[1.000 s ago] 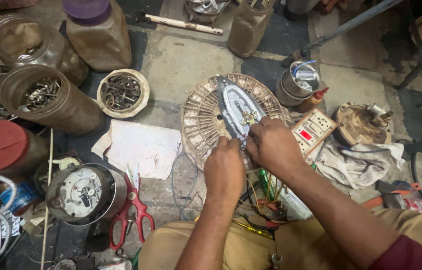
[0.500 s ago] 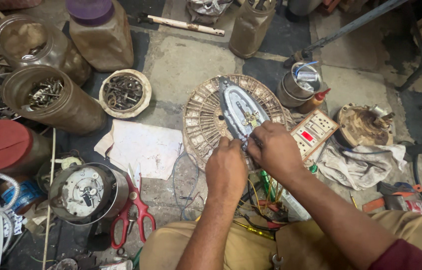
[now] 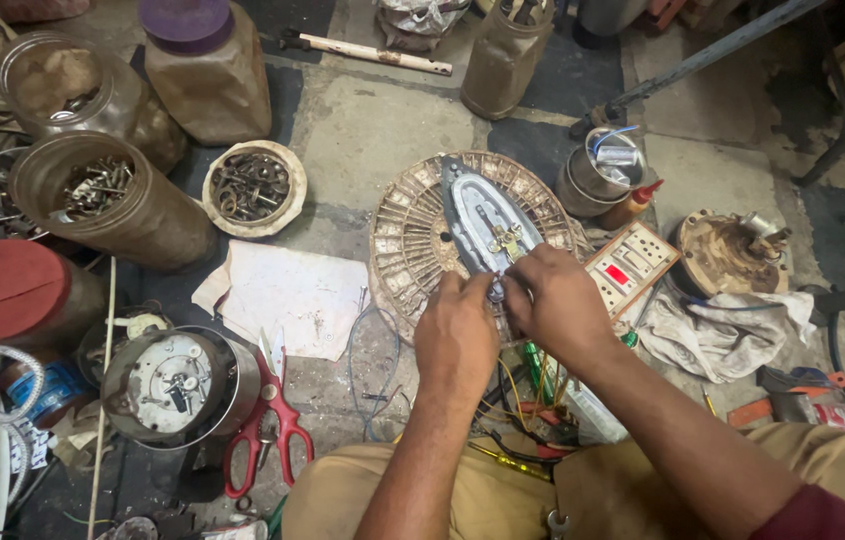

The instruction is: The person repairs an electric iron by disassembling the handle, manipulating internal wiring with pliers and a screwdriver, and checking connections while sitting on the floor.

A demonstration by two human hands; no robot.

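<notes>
A grey metal iron soleplate (image 3: 481, 212) with small brass fittings lies tip away from me on a round ribbed disc (image 3: 405, 238). My left hand (image 3: 456, 338) and my right hand (image 3: 561, 302) meet at the soleplate's near end. The fingertips of both hands pinch together on that end. What sits under the fingertips is hidden. Thin coloured wires (image 3: 515, 388) run beneath my wrists toward my lap.
Brown jars of screws (image 3: 93, 190) and a bowl of metal bits (image 3: 251, 186) stand at left. A white sheet (image 3: 288, 297), red-handled scissors (image 3: 273, 432) and a round metal housing (image 3: 173, 384) lie nearer. A switch board (image 3: 631, 264), tin can (image 3: 600, 175) and grey rag (image 3: 718, 330) are right.
Both hands stay at the soleplate's near end; the fingers have shifted only slightly. Nothing else has moved.
</notes>
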